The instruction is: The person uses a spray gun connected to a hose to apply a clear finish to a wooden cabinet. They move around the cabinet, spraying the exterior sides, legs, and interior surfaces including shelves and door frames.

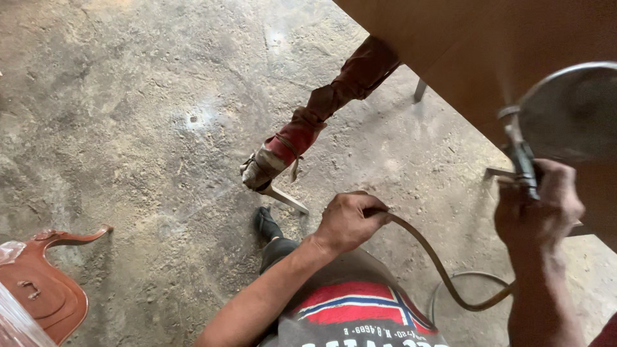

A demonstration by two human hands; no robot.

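Left hand: the left hand point(347, 222) is clenched around the hose point(437, 263), low in the middle of the view, above the person's lap.
Right hand: the right hand point(540, 205) is wrapped tight around the handle of the spray gun point(524, 160), raised at the right edge of the view.
Spray gun: its round metal cup point(572, 109) sits above the right hand's grip, close to the camera and blurred; the nozzle is hard to make out.
Hose: it leaves the left hand's grip, sags down and to the right in a curve, then rises toward the right hand; its join to the gun is hidden behind that hand.
Wooden panel: a large brown panel point(475, 45) fills the upper right corner, just beyond and above the gun; its edge runs diagonally from the top centre down to the right.
Key relation: the panel lies up and away from the right hand, which is the nearer of the two; the left hand is well apart from it.
Wrapped leg: a stand leg bound in red cloth point(308, 122) slants from under the panel to the concrete floor point(128, 128).
Other things: a reddish curved wooden piece point(45, 283) lies at lower left; the person's dark shoe point(265, 223) rests on the floor.
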